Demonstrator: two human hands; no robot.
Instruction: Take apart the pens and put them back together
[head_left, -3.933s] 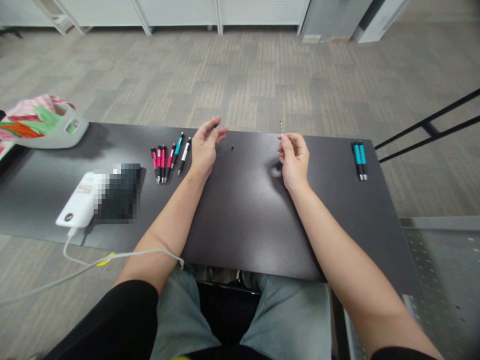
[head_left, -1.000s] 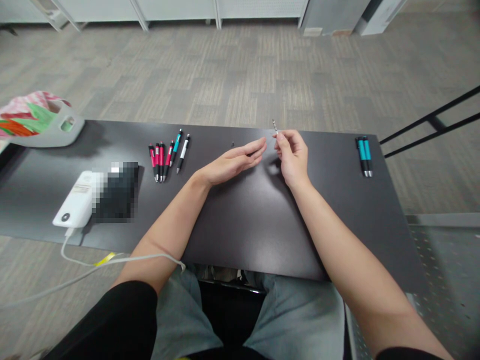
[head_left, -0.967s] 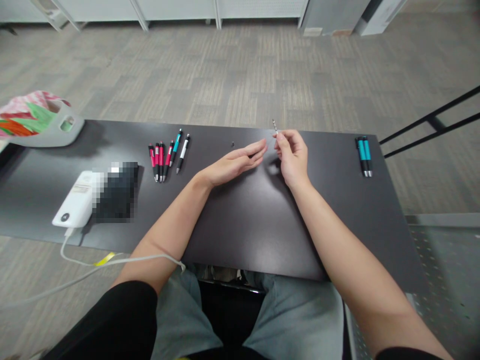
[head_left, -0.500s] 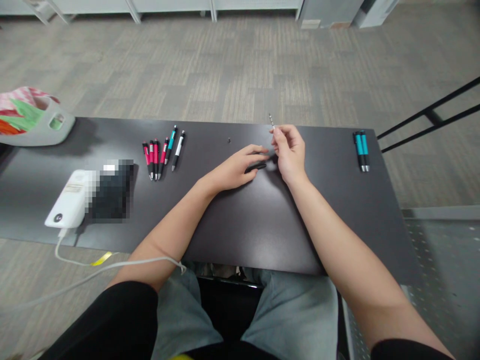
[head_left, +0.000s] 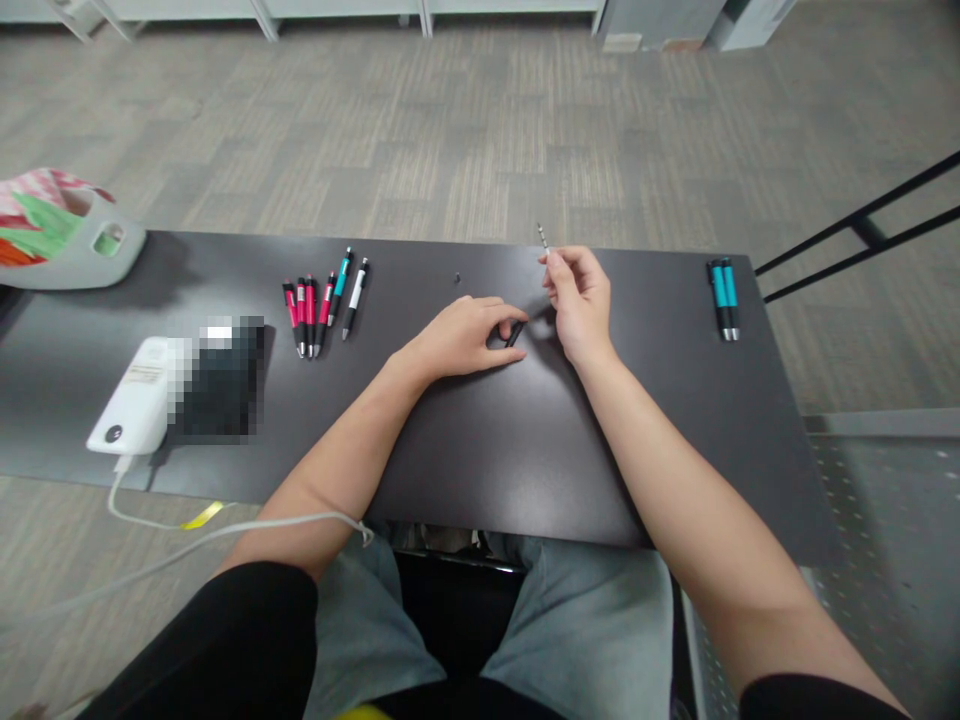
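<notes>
At the middle of the dark table (head_left: 465, 450), my left hand (head_left: 469, 335) is bent over a short black pen piece (head_left: 515, 333). The piece is tilted between its curled fingers, with the thumb stretched out beside it; part of it is hidden. Raised near the far edge, my right hand (head_left: 579, 300) pinches a slim pale rod with dark bands (head_left: 543, 237) between thumb and forefinger, its end pointing up and away. Beyond the left hand lies a tiny dark part (head_left: 457, 277).
To the left lie several red pens (head_left: 310, 315), a teal pen (head_left: 340, 285) and a white pen (head_left: 356, 298). Two teal pens (head_left: 724, 300) rest at the right end. A white power bank (head_left: 139, 395) with a cable, a blurred-out dark object (head_left: 221, 385) and a grey basket (head_left: 112, 255) are farther left.
My left hand has drawn slightly back to the left, its fingers curling in, and the black pen piece has turned from nearly level to slanted. My right hand stays almost still.
</notes>
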